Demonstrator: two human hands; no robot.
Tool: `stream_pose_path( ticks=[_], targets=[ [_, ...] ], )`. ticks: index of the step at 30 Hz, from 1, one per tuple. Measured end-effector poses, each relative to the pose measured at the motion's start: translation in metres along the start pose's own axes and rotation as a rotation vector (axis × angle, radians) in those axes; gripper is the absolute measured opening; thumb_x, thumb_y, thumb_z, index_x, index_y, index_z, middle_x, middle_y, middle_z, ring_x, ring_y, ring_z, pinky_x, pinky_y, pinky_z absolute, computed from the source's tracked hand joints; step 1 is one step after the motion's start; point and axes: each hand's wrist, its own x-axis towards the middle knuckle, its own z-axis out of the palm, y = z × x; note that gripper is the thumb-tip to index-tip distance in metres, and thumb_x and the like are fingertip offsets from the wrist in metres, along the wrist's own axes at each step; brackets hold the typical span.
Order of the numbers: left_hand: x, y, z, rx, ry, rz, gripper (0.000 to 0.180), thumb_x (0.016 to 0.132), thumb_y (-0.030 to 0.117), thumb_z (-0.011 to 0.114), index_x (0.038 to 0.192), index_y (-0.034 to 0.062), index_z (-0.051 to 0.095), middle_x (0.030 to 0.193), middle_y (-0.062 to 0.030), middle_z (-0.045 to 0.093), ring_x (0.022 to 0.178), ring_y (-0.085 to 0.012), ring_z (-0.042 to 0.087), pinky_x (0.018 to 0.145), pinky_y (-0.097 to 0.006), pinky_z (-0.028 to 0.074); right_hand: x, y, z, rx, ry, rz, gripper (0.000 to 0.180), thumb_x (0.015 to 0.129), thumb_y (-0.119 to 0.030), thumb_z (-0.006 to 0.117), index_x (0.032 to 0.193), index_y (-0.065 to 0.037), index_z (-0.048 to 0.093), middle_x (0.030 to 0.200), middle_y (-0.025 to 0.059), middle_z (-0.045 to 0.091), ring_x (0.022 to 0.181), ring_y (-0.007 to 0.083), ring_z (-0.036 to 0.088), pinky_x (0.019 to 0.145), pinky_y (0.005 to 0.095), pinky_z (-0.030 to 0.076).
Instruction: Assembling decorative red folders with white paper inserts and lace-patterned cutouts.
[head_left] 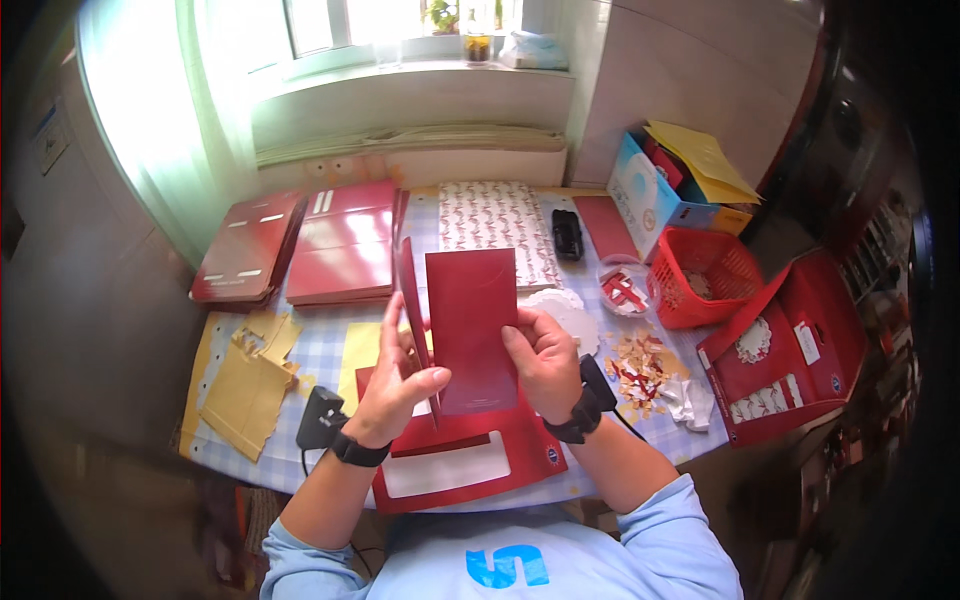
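Note:
My right hand [548, 362] pinches a flat dark red card [472, 320] by its right edge, thumb in front. The card stands upright, facing me. Beside it, my left hand [398, 382] holds another dark red card [412, 310], seen nearly edge-on, between its fingers and thumb. Whether the two cards are joined is hidden. Below both hands, a larger red cardboard piece [540, 455] with a white panel [445, 468] lies at the near table edge. A yellow sheet [362, 350] is partly covered by my left hand.
Red folder stacks [345, 240] stand far left, with torn brown paper [250, 395] nearer. Patterned sheets [490, 215], a black object [567, 235], a red basket [700, 300], a tub [625, 288], paper scraps [640, 370], a blue box [640, 195] and an opened red folder [780, 350] occupy the right.

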Motion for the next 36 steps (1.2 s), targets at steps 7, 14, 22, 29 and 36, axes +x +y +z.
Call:
stream_pose_path(
  ticks=[7,14,22,29,36],
  targets=[
    [-0.002,-0.012,0.012,0.252,-0.048,0.08,0.124,0.073,0.015,0.078,0.148,0.0153,-0.02,0.13,-0.0178,0.043,0.118,-0.0256,0.052,0.093,-0.039,0.049,-0.003,0.004,0.006,-0.227,0.107,-0.035,0.026,0.093,-0.004,0.057,0.118,0.002,0.052,0.095,0.0046,0.066,0.08,0.0041,0.059,0.069,0.019,0.047],
    [0.008,-0.014,0.017,0.064,0.007,0.029,0.114,0.073,0.009,0.076,0.15,0.0108,-0.008,0.122,-0.0144,0.051,0.11,-0.0232,0.059,0.091,-0.036,0.051,0.005,-0.012,-0.007,-0.048,-0.237,0.116,0.043,0.095,-0.023,0.061,0.128,0.0,0.048,0.108,0.0103,0.064,0.096,0.0118,0.061,0.083,0.0278,0.051],
    [0.01,-0.021,0.002,0.024,0.229,0.153,0.105,0.073,0.004,0.074,0.15,0.0082,0.002,0.124,-0.0149,0.046,0.108,-0.023,0.059,0.091,-0.035,0.052,0.135,-0.072,-0.117,-1.211,0.216,0.014,0.028,0.082,-0.024,0.068,0.094,0.001,0.067,0.089,0.0142,0.071,0.084,0.0228,0.068,0.075,0.0344,0.053],
    [0.009,-0.027,0.0,0.125,0.229,0.161,0.108,0.071,0.003,0.072,0.151,0.014,0.0,0.121,-0.0144,0.044,0.105,-0.0222,0.059,0.087,-0.035,0.054,0.186,-0.022,-0.19,-1.728,0.182,0.462,0.047,0.069,-0.033,0.075,0.099,0.002,0.069,0.109,0.0223,0.066,0.104,0.0342,0.063,0.092,0.0383,0.051],
    [0.01,-0.03,-0.004,0.069,0.219,0.181,0.109,0.07,0.006,0.073,0.15,0.0135,-0.001,0.123,-0.0144,0.043,0.106,-0.0224,0.058,0.089,-0.035,0.053,0.19,-0.022,-0.179,-1.75,0.126,0.672,0.056,0.066,-0.04,0.079,0.103,0.001,0.069,0.111,0.0204,0.066,0.104,0.0298,0.064,0.092,0.0354,0.051]
  ],
)
